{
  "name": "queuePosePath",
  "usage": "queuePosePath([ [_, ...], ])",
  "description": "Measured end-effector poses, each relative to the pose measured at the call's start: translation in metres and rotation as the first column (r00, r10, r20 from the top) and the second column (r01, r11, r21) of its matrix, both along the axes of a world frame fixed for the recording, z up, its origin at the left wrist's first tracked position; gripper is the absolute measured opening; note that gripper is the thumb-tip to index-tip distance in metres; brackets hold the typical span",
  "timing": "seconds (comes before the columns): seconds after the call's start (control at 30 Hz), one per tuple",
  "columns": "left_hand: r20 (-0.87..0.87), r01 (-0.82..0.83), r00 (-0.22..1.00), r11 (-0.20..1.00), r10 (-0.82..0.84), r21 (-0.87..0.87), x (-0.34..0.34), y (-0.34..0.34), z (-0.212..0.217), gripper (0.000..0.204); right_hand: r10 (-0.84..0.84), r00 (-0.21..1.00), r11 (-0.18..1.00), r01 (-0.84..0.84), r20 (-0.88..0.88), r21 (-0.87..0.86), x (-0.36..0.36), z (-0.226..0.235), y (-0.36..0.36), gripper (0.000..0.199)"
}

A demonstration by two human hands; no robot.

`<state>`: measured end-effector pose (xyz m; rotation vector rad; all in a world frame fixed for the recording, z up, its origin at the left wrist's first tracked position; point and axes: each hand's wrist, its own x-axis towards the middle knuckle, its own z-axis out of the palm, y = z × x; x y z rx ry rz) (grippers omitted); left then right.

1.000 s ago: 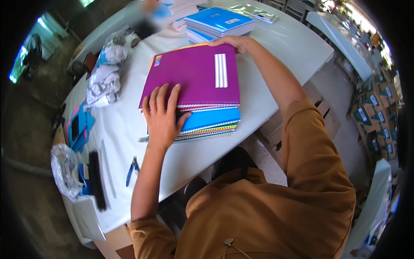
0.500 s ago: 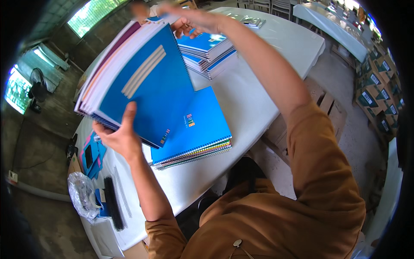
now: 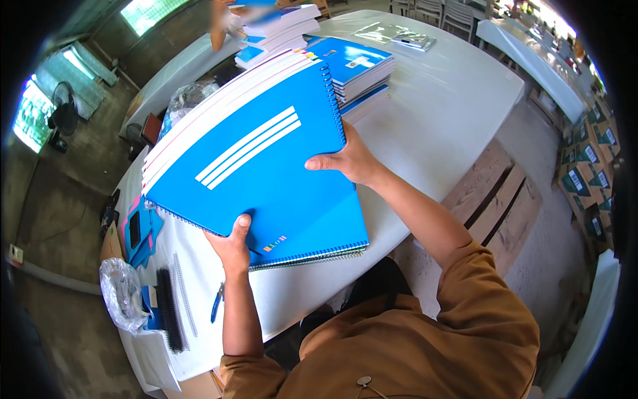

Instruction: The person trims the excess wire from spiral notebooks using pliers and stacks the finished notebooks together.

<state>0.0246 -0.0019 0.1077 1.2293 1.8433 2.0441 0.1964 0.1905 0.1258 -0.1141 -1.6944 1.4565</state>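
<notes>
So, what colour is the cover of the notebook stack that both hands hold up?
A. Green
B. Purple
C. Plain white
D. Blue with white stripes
D: the notebook stack gripped by the left hand and right hand shows a blue cover with three white stripes.

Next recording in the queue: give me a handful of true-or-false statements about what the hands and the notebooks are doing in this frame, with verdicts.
1. Both hands grip one raised bundle of spiral-bound notebooks with a blue cover. True: the left hand holds its lower edge, the right hand its spiral side.
2. The raised bundle lies flat on the white table. False: it is tilted up, off the table.
3. A blue spiral-bound notebook lies on the table under the raised bundle. True.
4. The cover facing the camera is purple. False: it is blue with three white stripes.
5. A further stack of blue notebooks sits on the table beyond the hands. True.
6. The black comb binding strips are held in the left hand. False: they lie at the table's near-left end.
</notes>
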Motion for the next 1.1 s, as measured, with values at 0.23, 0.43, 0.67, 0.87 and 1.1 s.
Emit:
queuePosePath([
  [0.23,-0.023,0.015,1.0,0.994,-0.013,0.109,-0.023,0.005,-0.014,0.092,-0.114,0.974,0.993,0.105,0.196,0.057,0.034,0.018,0.004,0.035],
  [0.43,0.004,0.013,1.0,0.984,-0.014,0.178,-0.017,0.006,-0.005,0.089,-0.795,0.539,0.481,0.84,-0.278,0.25,0.106,0.081,-0.01,0.015],
  [0.67,-0.021,0.038,0.999,0.989,-0.035,0.143,-0.021,0.006,-0.005,0.061,-0.306,0.833,0.038,0.495,-0.461,0.868,0.094,0.097,0.018,0.017],
  [0.87,-0.069,0.163,0.985,0.98,-0.156,0.116,-0.027,0.022,-0.023,0.047,-0.168,0.95,-0.127,0.244,-0.264,0.961,0.047,0.03,0.014,0.019],
  [1.1,-0.062,0.15,0.989,0.937,-0.137,0.314,-0.039,0.015,-0.039,0.061,-0.297,0.937,0.034,0.203,-0.184,0.979,0.041,0.02,0.014,0.039],
])
